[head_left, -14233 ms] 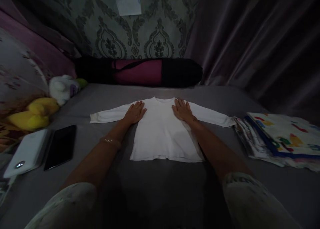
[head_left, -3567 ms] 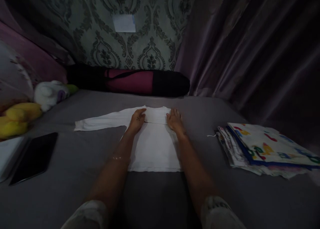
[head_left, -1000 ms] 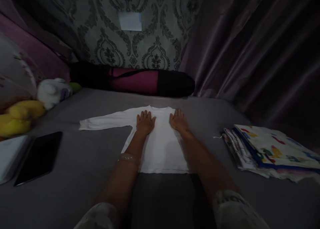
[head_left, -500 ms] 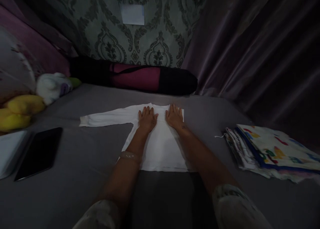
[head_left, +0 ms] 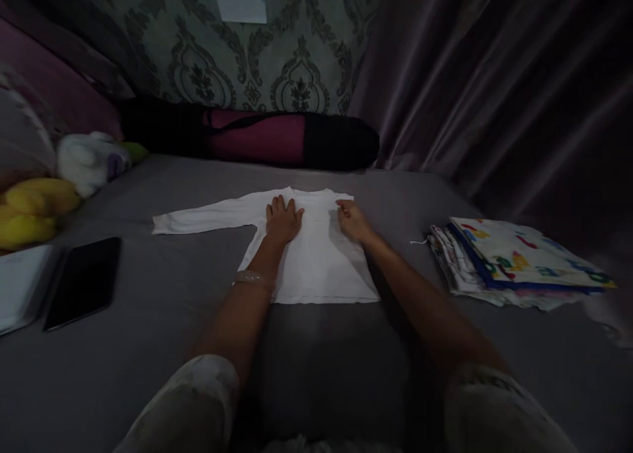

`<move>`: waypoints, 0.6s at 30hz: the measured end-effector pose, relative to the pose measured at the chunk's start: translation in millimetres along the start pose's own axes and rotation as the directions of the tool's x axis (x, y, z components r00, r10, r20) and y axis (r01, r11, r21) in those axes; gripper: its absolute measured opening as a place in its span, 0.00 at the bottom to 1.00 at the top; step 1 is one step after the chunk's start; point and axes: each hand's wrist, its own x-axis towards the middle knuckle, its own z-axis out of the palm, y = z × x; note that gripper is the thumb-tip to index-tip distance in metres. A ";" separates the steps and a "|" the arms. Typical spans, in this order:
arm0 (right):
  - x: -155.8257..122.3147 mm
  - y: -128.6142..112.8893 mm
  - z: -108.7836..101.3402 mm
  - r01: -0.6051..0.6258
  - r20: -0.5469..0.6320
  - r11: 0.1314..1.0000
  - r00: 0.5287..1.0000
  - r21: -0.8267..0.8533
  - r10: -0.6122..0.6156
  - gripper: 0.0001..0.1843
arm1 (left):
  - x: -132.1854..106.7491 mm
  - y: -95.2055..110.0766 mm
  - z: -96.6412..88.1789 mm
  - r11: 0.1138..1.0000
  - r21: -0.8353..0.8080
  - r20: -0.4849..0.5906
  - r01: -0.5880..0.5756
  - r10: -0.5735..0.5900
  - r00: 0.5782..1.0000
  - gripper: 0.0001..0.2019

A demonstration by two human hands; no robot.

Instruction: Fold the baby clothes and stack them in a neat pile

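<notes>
A white long-sleeved shirt (head_left: 316, 262) lies spread flat on the grey sheet, one sleeve (head_left: 208, 217) stretched out to the left. The other sleeve does not show on the right side. My left hand (head_left: 285, 219) rests flat near the left shoulder, fingers spread on the cloth. By the right shoulder, my right hand (head_left: 354, 221) has its fingers drawn together in a pinch, with a shadow under it on the shirt. Whether cloth is caught between those fingertips I cannot make out.
A stack of folded clothes (head_left: 529, 255) lies to the right. On the left are a black tablet (head_left: 84, 281), a white flat object (head_left: 22, 285), and yellow (head_left: 37, 206) and white (head_left: 86, 159) plush toys. A long black-and-pink bag (head_left: 257, 136) lies along the wall.
My right hand has gone from lying flat on the shirt to a pinch, slightly raised. My left hand stays flat in place. The view has tilted a little.
</notes>
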 end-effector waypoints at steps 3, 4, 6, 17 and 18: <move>-47.8 -13.1 15.7 0.204 0.049 0.972 0.979 -0.116 -0.200 0.27 | -4.4 2.7 -2.3 1.000 -0.012 -0.107 0.006 -0.007 0.994 0.26; -60.3 -16.8 20.3 0.205 0.048 0.966 0.979 -0.158 -0.199 0.28 | -5.4 3.7 -3.2 1.000 -0.014 -0.123 0.008 -0.010 0.992 0.25; -77.7 -20.8 25.6 0.164 0.048 0.963 0.986 -0.215 -0.157 0.31 | -6.6 5.5 -4.9 1.000 0.007 -0.121 0.011 -0.010 0.993 0.25; -82.4 -7.5 10.6 0.133 0.108 0.970 0.988 -0.206 -0.112 0.36 | -20.0 -5.5 -28.2 0.983 0.184 0.192 -0.028 -0.007 0.981 0.33; -76.9 -7.7 10.1 0.118 0.095 0.972 0.990 -0.204 -0.100 0.36 | -25.9 -8.4 -30.3 0.981 0.189 0.194 -0.037 0.000 0.981 0.33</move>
